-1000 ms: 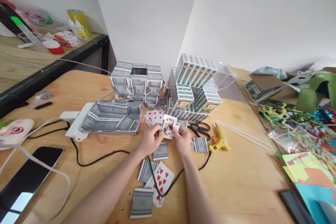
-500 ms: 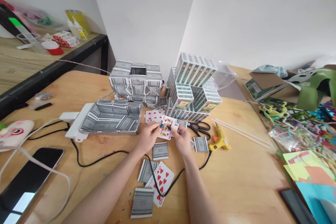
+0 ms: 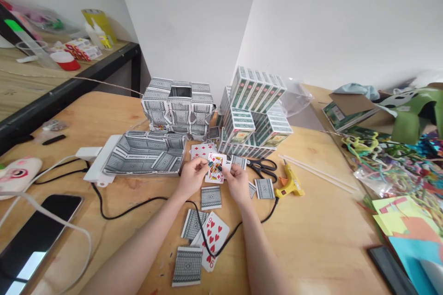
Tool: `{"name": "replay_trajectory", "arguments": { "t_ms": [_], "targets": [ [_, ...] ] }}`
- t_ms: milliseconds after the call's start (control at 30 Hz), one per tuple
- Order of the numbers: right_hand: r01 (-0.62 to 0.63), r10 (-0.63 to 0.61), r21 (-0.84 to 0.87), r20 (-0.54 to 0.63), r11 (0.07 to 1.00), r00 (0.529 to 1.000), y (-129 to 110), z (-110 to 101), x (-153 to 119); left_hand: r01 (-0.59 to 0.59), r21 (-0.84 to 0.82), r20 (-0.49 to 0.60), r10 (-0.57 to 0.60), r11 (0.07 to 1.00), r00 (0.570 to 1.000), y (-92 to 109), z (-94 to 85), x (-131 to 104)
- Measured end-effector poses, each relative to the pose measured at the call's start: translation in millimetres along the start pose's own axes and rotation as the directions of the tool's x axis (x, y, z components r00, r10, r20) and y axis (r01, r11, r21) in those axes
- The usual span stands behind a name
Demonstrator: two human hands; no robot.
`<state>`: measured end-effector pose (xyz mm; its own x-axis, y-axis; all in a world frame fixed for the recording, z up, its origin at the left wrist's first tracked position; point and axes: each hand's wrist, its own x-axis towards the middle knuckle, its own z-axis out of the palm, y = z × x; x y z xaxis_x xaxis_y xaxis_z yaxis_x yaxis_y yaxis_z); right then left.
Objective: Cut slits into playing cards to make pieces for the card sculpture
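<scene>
A king of diamonds playing card (image 3: 216, 171) is held face up between my two hands, with a card marked A (image 3: 228, 164) partly behind it. My left hand (image 3: 193, 176) pinches the king's left edge. On the other side, my right hand (image 3: 237, 181) has thumb and fingers closed on the cards' right edge. Just below lies a folded card (image 3: 211, 197), back side up. Nearer to me are more folded cards (image 3: 187, 266) and a nine of hearts (image 3: 213, 239), crossed by a black cord. Behind my hands rests a diamonds card (image 3: 202, 150).
A card-covered tray (image 3: 145, 152) and a card-covered box structure (image 3: 178, 107) stand at the left. Stacked card packs (image 3: 258, 115) rise behind. Black scissors (image 3: 263, 167), a yellow glue gun (image 3: 290, 182) and white sticks (image 3: 316, 174) lie right; a phone (image 3: 39, 244) lies left.
The king card has turned from tilted to nearly upright, and both hands have shifted slightly left in view. The grip of both hands stays closed on the cards.
</scene>
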<state>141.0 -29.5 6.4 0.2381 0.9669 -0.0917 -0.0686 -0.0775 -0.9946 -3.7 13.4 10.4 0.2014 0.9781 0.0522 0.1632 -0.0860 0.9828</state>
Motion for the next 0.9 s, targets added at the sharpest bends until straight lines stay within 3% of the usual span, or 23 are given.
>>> {"name": "replay_trajectory", "arguments": {
  "t_ms": [233, 400, 500, 600, 733, 800, 900],
  "targets": [
    [0.035, -0.04, 0.119, 0.038, 0.992, 0.998, -4.8, -0.5, -0.6, -0.05, 0.134, -0.065, 0.059, 0.99, 0.996, -3.8, 0.7, -2.1],
    [0.037, -0.038, 0.095, 0.009, 0.995, 0.999, 1.0, -0.4, -0.3, -0.089, 0.24, -0.076, 0.11, 0.967, 0.991, -1.8, 0.5, -4.5],
    [0.067, -0.069, -0.04, -0.055, 0.997, 0.996, 4.9, 1.2, -1.3, -0.128, 0.291, -0.057, 0.151, 0.948, 0.987, -0.6, 0.1, -6.8],
    [0.117, -0.162, -0.277, -0.146, 0.954, 0.976, 8.2, 5.1, -4.1, -0.155, 0.317, -0.032, 0.174, 0.936, 0.984, 1.1, 2.0, -10.6],
    [0.15, -0.351, -0.563, -0.269, 0.813, 0.897, 13.3, 12.5, -8.7, -0.2, 0.34, -0.019, 0.219, 0.919, 0.975, 4.0, 7.3, -15.6],
    [0.152, -0.401, -0.614, -0.292, 0.775, 0.868, 14.6, 15.3, -10.2, -0.215, 0.358, -0.021, 0.238, 0.909, 0.971, 4.4, 8.5, -16.7],
    [0.166, -0.397, -0.591, -0.286, 0.789, 0.872, 12.4, 15.2, -10.7, -0.226, 0.382, -0.03, 0.257, 0.896, 0.966, 2.7, 7.3, -16.2]
  ]
}}
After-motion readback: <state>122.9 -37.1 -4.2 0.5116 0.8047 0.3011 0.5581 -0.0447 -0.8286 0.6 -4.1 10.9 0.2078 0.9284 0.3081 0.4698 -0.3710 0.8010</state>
